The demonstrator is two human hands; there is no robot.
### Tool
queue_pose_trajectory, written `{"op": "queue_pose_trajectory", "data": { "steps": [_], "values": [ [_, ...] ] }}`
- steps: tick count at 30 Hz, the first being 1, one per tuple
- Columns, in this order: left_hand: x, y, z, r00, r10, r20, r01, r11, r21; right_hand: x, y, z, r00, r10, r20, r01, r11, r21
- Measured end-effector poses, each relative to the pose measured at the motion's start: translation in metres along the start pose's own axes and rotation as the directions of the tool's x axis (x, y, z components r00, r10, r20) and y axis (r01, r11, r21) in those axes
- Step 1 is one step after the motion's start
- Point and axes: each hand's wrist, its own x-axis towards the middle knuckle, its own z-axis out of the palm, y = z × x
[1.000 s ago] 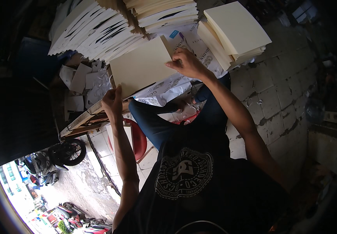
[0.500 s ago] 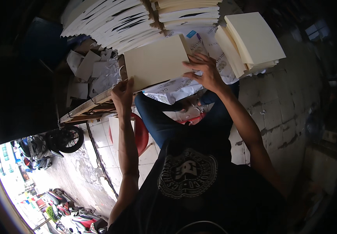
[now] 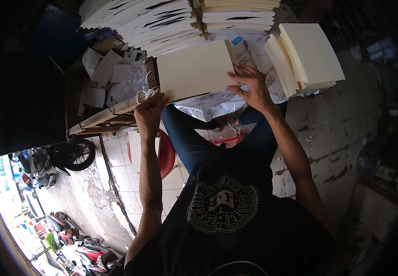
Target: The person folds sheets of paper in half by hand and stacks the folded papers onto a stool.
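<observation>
A block of cream paper sheets (image 3: pixel 194 69) lies on the work table in front of me, its thick edge showing at the right. At its near left corner is my left hand (image 3: pixel 148 115), closed, with thumb and fingertips pressed together on the paper. My right hand (image 3: pixel 254 91) rests at the block's right edge, its fingers stretched and apart, fingertips touching the top sheet and side. Beneath the block, printed white wrapping (image 3: pixel 208 105) spreads over the table.
Tall stacks of paper (image 3: pixel 162 20) stand at the back. More cream blocks (image 3: pixel 311 53) sit at the right. Paper scraps (image 3: pixel 116 76) fill the left side beyond a wooden edge (image 3: pixel 102 117). Below are a red stool (image 3: pixel 165 154) and tiled floor; motorbikes (image 3: pixel 84 250) stand outside.
The view has shifted slightly, so the table appears further right. My left hand has slipped toward the block's near corner, less over its top. My right hand stays at the right edge.
</observation>
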Motion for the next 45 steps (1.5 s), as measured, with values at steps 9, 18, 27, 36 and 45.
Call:
{"op": "queue_pose_trajectory", "data": {
  "steps": [9,18,27,36,45],
  "values": [
    [0.001,-0.004,-0.006,0.917,0.393,0.062,-0.398,0.908,0.132,0.0,-0.001,0.0,1.0,0.014,0.014,-0.014,1.0,0.007],
    [0.002,-0.014,-0.005,0.882,0.469,0.041,-0.469,0.867,0.169,0.0,-0.001,-0.002,1.0,0.016,0.023,-0.016,1.0,0.008],
    [0.005,-0.026,-0.012,0.976,0.218,0.011,-0.217,0.973,-0.072,0.002,-0.009,-0.007,0.997,0.029,0.068,-0.03,0.999,0.014],
    [-0.005,-0.034,0.021,0.975,-0.081,0.209,0.133,0.96,-0.246,0.008,-0.149,0.08,0.938,-0.174,0.3,0.224,0.964,-0.141],
    [0.006,-0.008,0.018,1.0,0.003,0.022,-0.008,0.974,0.226,-0.061,-0.034,-0.051,0.988,0.149,0.044,-0.133,0.957,-0.259]
  ]
}}
